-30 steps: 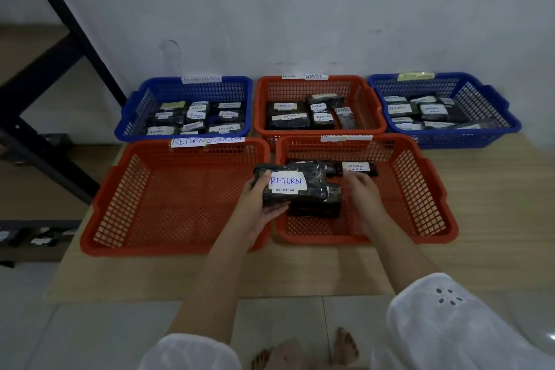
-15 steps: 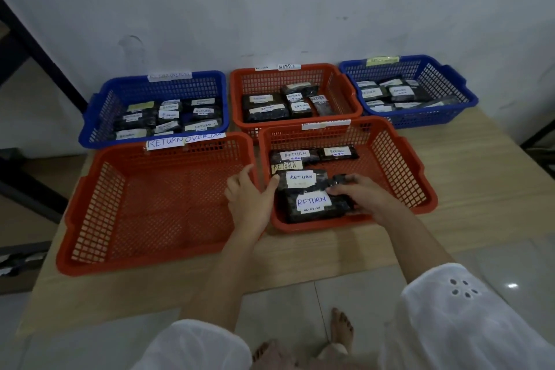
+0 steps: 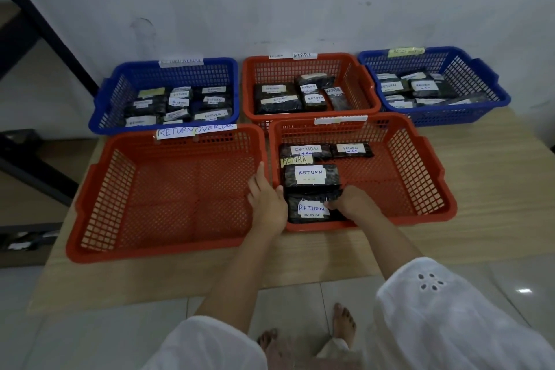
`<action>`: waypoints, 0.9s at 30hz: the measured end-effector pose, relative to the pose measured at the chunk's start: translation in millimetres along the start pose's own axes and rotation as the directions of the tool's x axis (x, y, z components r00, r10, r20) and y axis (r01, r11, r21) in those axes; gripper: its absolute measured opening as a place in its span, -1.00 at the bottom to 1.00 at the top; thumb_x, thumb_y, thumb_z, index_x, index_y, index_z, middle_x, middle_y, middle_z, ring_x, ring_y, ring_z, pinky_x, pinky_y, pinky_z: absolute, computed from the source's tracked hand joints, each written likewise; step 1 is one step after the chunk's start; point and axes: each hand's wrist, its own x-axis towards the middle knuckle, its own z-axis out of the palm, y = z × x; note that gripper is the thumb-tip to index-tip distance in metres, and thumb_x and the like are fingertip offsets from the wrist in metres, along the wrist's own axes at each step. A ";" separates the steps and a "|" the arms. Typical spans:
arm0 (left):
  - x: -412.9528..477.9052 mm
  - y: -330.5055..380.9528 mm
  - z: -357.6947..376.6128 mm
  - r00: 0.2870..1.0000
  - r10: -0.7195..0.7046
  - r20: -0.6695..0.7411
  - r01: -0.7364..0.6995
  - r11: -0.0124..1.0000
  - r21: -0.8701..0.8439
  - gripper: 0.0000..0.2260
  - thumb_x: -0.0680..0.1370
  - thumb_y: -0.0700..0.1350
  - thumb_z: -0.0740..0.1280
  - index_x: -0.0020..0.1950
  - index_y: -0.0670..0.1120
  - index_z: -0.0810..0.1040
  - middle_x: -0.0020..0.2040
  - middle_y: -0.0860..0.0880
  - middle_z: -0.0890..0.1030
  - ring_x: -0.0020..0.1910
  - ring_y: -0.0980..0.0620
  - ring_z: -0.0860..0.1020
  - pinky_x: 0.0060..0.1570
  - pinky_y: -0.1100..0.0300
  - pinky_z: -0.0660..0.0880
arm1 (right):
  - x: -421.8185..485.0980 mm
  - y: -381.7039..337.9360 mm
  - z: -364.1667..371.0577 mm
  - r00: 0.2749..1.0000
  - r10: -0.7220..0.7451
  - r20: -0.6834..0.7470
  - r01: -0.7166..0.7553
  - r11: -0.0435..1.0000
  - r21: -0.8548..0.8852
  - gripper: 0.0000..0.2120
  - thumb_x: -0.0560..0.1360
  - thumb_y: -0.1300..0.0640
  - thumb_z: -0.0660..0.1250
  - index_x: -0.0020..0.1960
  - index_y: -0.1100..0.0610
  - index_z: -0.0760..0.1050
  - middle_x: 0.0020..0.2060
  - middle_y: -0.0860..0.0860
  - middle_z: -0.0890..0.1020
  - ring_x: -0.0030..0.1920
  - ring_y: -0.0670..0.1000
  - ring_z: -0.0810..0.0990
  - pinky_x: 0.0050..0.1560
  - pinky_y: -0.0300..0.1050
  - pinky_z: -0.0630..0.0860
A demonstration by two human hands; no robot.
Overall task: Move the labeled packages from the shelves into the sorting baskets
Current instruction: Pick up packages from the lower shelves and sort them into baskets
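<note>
Black plastic-wrapped package with a white RETURN label (image 3: 312,210) sits at the near left corner of the front-right orange mesh basket (image 3: 420,189). Left hand (image 3: 265,203) lies open, fingers spread, against its left side; right hand (image 3: 350,201) rests curled on its right edge, fingertips touching the wrap.

Loose white fabric sleeves (image 3: 456,318) cover both upper arms, the right one showing a small flower-shaped eyelet cutout pattern (image 3: 431,281). Forearms are bare, hands carry no rings or watch, and the bare feet (image 3: 343,323) wear no shoes.
</note>
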 end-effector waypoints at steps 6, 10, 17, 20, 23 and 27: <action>1.6 1.3 -3.9 0.999 -0.028 0.047 0.031 0.997 -0.077 -0.41 0.62 -0.22 0.15 0.54 0.05 -0.07 0.53 -0.07 -0.02 0.48 -0.12 0.08 0.44 -0.04 0.07 | -0.3 -1.2 -4.2 1.000 0.006 -0.017 -0.005 0.999 0.037 -0.55 0.40 0.00 0.46 0.15 0.25 0.50 0.10 0.18 0.60 0.07 0.16 0.58 0.10 0.00 0.52; 2.2 -3.2 -16.5 0.987 0.044 0.157 -0.025 0.992 -0.121 -0.41 0.62 -0.27 0.13 0.55 0.03 -0.07 0.51 -0.06 0.00 0.39 0.04 0.22 0.33 0.18 0.20 | -12.3 0.0 -7.0 0.996 -0.005 -0.092 0.016 0.994 0.112 -0.53 0.40 -0.05 0.44 0.16 0.24 0.46 0.05 0.15 0.60 0.03 0.14 0.57 0.03 -0.03 0.51; 7.0 -10.5 -44.0 0.945 0.095 0.314 -0.098 0.995 -0.006 -0.40 0.60 -0.28 0.15 0.55 0.05 -0.03 0.53 -0.08 0.08 0.48 -0.06 0.14 0.41 0.11 0.14 | -48.7 -9.9 -2.9 0.964 -0.011 -0.266 0.069 0.976 0.208 -0.46 0.51 -0.04 0.33 0.36 0.19 0.29 0.28 0.18 0.48 0.26 0.20 0.46 0.21 0.02 0.43; 8.0 -14.7 -56.2 0.932 0.146 0.331 -0.182 0.980 0.078 -0.44 0.61 -0.22 0.19 0.54 0.05 0.06 0.51 -0.12 0.13 0.47 -0.09 0.18 0.43 0.06 0.15 | -69.2 -15.5 7.2 0.907 -0.083 -0.413 0.181 0.962 0.203 -0.44 0.51 -0.05 0.31 0.42 0.15 0.28 0.34 0.14 0.44 0.33 0.19 0.39 0.28 0.14 0.38; 3.8 -15.6 -70.0 0.945 0.203 0.255 -0.245 0.959 0.143 -0.51 0.59 -0.17 0.24 0.50 0.04 0.20 0.46 -0.14 0.22 0.45 -0.12 0.20 0.42 0.01 0.17 | -94.3 -22.8 20.5 0.863 -0.159 -0.480 0.264 0.951 0.160 -0.51 0.52 -0.06 0.30 0.39 0.08 0.33 0.32 0.08 0.44 0.32 0.15 0.37 0.28 0.13 0.36; -14.1 -21.2 -94.4 0.907 0.342 0.245 -0.394 0.895 0.209 -0.50 0.58 -0.12 0.27 0.49 0.06 0.21 0.47 -0.07 0.22 0.47 -0.08 0.11 0.45 -0.06 0.10 | -124.2 -29.6 35.1 0.843 -0.224 -0.489 0.327 0.935 0.135 -0.47 0.53 -0.08 0.28 0.43 0.06 0.28 0.40 0.05 0.35 0.37 0.15 0.29 0.31 0.11 0.30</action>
